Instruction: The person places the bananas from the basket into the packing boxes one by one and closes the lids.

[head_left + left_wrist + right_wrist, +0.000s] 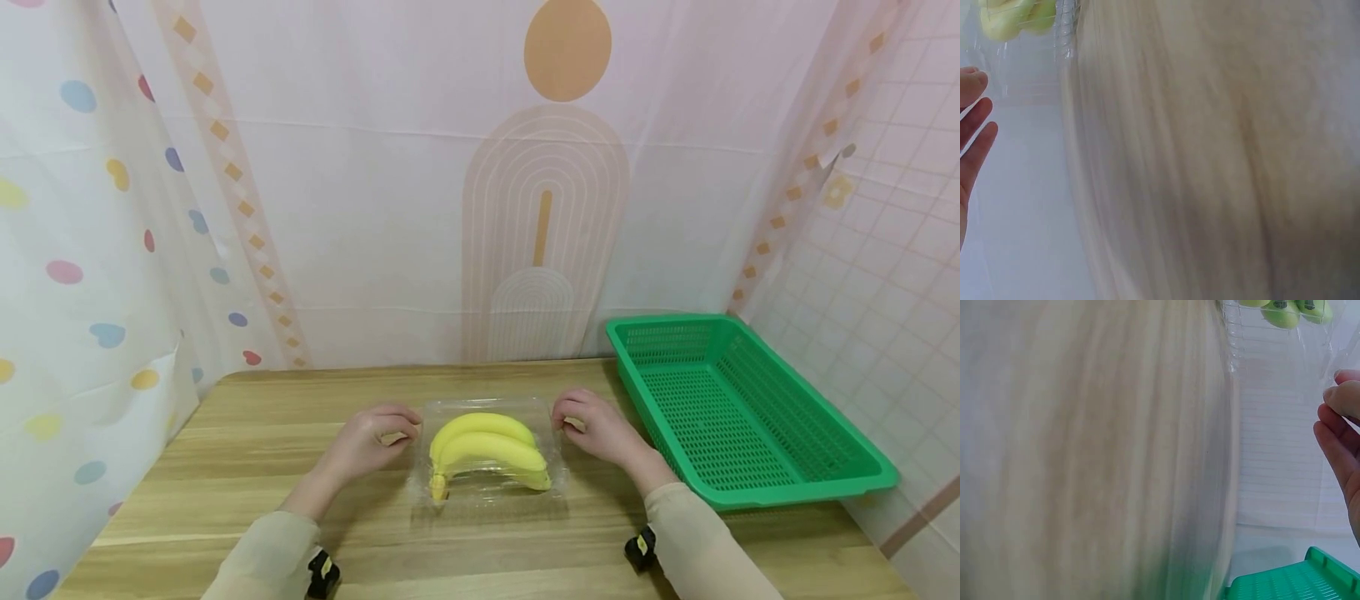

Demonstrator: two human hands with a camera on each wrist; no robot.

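A clear plastic clamshell box (487, 504) lies on the wooden table in front of me, with yellow bananas (487, 450) inside it, their stem end at the lower left. My left hand (375, 433) is at the box's left side, thumb and index finger pinching its thin edge. On the opposite side my right hand (596, 423) pinches the right edge near the far corner. In the left wrist view, the left fingers (975, 115) are beside the transparent plastic, the other fingers loosely spread. The right wrist view has the right thumb and index fingertips (1330, 394) together near the plastic.
A green slotted plastic basket (757, 492) stands to the right of my right forearm, reaching the right side of the table. Patterned curtains (360, 208) hang behind the wooden table (247, 450) and along both sides. A dark wrist device (322, 575) sits on each sleeve.
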